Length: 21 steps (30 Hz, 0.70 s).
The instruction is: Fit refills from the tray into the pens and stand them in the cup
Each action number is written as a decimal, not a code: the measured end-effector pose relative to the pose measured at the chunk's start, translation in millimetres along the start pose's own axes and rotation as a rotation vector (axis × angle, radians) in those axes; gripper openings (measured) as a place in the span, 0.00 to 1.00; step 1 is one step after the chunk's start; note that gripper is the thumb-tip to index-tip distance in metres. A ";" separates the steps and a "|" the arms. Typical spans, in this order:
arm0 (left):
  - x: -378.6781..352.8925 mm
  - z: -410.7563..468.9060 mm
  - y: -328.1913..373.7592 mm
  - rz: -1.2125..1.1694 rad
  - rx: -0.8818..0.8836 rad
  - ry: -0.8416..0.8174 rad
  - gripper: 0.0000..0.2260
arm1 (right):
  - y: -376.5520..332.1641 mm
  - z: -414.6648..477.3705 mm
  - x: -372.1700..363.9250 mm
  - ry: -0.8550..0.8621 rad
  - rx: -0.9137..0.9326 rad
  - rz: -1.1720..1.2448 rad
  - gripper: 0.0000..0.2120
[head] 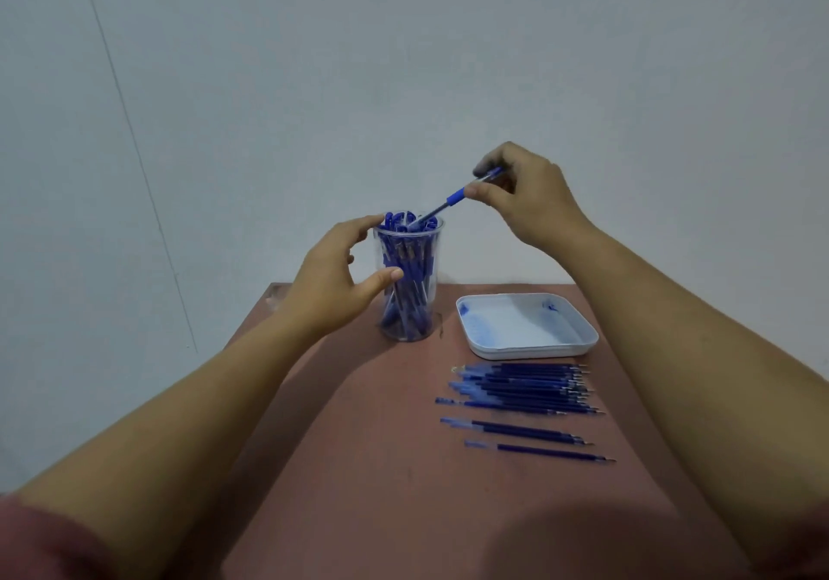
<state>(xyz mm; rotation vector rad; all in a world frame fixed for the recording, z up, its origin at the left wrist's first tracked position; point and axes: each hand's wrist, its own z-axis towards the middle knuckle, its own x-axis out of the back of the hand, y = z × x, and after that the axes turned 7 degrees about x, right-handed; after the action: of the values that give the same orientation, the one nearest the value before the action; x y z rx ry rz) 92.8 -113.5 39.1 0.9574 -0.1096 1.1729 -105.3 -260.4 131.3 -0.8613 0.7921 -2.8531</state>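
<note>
The right hand (pixel 525 194), just above the middle of the frame, pinches a blue pen (pixel 455 197) between thumb and fingertips. Its grip is closed on the upper part of the barrel, and the pen slants down to the left, with its lower end at the mouth of the clear cup (pixel 430 265). The left hand (pixel 334 274) has a curled grip on the cup, thumb on the near wall and fingers up by the rim, steadying it at the far side of the worktop (pixel 381 445). The cup is crowded with pens (pixel 406 265), and that looks like the main hazard: the slanted pen could snag on the caps already there, jam part way in, or lever the tall cup over if pushed hard (the left hand's hold is what guards against that). The white tray (pixel 534 348), right of centre, holds no refills that I can see, only blue stains. The refills (pixel 525 389) lie loose in a row on the worktop below it, and the right forearm, which passes just beside them, could brush them and set them rolling toward the edge.
</note>
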 end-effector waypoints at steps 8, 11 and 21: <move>-16.0 -1.5 -4.4 -0.179 0.031 0.027 0.29 | 8.5 2.9 -53.9 -0.003 0.103 0.001 0.17; -16.6 -1.5 -4.5 -0.176 0.036 0.023 0.30 | 5.7 -2.9 -66.8 0.108 0.030 0.165 0.16; -13.0 -1.0 -6.1 -0.228 0.059 -0.011 0.30 | 14.0 -28.1 -64.9 -0.181 0.063 0.052 0.22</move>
<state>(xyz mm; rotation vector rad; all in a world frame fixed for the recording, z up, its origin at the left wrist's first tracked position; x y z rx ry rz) 91.8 -122.6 28.0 1.0006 0.0252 0.9648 -66.8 -246.9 71.9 -1.0553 0.6891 -2.6913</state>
